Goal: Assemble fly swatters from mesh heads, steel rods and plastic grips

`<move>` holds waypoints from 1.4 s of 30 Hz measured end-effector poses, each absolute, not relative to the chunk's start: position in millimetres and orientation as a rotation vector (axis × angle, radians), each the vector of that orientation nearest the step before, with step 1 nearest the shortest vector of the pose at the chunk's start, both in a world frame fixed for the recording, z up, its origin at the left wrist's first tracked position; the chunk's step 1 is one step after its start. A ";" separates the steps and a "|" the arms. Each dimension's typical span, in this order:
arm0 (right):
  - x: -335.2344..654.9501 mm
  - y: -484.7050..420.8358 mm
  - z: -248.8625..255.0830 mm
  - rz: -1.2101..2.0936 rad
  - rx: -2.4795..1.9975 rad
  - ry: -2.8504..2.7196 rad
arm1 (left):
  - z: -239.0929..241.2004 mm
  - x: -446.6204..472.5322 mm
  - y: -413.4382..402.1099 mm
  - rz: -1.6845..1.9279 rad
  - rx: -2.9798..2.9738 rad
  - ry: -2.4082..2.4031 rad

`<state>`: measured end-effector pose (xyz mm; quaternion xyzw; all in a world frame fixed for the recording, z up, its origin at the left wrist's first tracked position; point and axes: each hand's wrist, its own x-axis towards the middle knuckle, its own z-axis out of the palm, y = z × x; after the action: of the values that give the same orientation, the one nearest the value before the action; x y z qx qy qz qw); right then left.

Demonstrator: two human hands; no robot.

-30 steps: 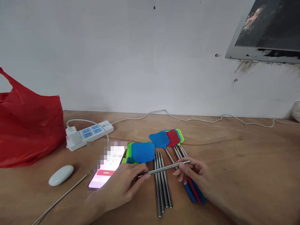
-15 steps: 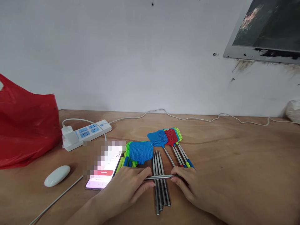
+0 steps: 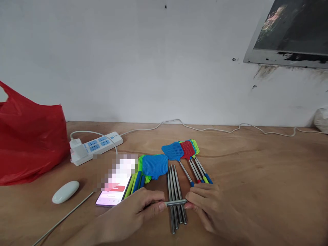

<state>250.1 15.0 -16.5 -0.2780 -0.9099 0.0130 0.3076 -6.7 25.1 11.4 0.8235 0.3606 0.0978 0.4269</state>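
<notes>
A silver metal rod lies crosswise between my hands, above several similar metal rods resting side by side on the table. My left hand pinches its left end between thumb and fingers. At the other end, the fingers of my right hand are closed on it. Blue and green fly swatter heads lie just beyond my left hand, with green and blue handle grips next to them. Assembled fly swatters in blue, red and yellow-green are fanned out beyond my right hand, some grips partly hidden by it.
A lit phone lies left of the grips. Farther left are a white oval object, a white power strip with a plugged-in charger, and a red plastic bag. A white cable runs along the wall.
Both hands have come lower and nearer to me with the rod. The stretch of rod showing between them is shorter, and the left hand has uncovered more of the grips.
</notes>
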 end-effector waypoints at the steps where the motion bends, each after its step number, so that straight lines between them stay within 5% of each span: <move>1: 249.9 14.7 -16.5 0.047 -0.735 -2.408 | 12.6 -8.2 25.5 0.219 2.011 0.900; 10: 245.8 10.3 -2.4 0.852 -1.241 -2.288 | -5.9 -23.0 22.8 0.223 2.688 1.008; 14: 248.5 6.4 2.7 0.759 -1.219 -2.318 | -3.8 -24.5 21.8 0.255 2.907 0.969; 25: 260.3 9.2 -25.1 -0.346 -0.676 -2.299 | 14.9 -33.4 16.2 0.160 2.385 1.075; 36: 248.3 4.6 -28.7 -0.080 -0.716 -2.361 | 1.6 15.0 5.8 0.119 2.595 1.029; 42: 245.4 2.6 -20.5 0.507 -0.920 -2.327 | 1.1 16.3 12.7 -0.039 2.803 1.068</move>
<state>245.4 2.6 -20.5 -0.3448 -0.8724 0.1899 0.2899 16.3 12.7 1.1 0.9321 0.3550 -0.0128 0.0709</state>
